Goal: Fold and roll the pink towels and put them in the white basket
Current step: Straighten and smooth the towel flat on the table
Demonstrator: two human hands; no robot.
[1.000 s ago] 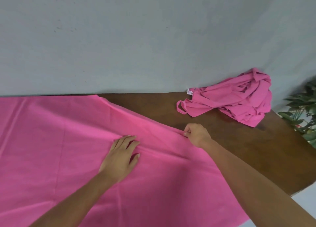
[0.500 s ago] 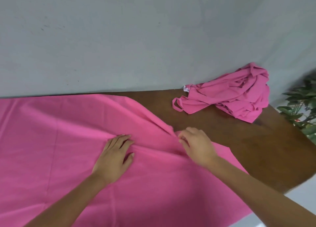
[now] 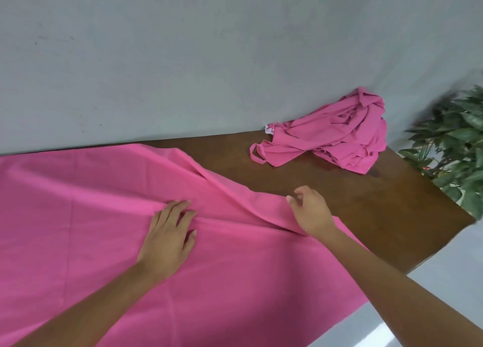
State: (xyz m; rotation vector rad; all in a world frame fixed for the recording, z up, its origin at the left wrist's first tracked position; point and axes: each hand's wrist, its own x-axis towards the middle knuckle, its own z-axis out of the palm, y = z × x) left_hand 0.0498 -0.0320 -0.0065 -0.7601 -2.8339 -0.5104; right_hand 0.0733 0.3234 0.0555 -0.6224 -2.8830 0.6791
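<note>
A large pink towel (image 3: 104,216) lies spread over the left and middle of the brown table (image 3: 379,216), and its near part hangs over the front edge. My left hand (image 3: 170,234) presses flat on the towel near its middle, just below a raised crease. My right hand (image 3: 311,213) lies on the towel's right edge where a ridge of cloth runs diagonally. Its fingers are loosely bent, and I see no cloth pinched between them. A crumpled heap of more pink towels (image 3: 337,137) sits at the back right against the wall. No white basket is in view.
A grey wall (image 3: 209,58) stands right behind the table. A green leafy plant (image 3: 457,147) stands past the table's right end. Bare brown wood shows between my right hand and the heap. The table's right corner lies near the plant.
My right hand pinched the towel's right edge, carried it left toward my left hand, then moved back right and let go. This left a diagonal ridge. My left hand stayed pressed in place.
</note>
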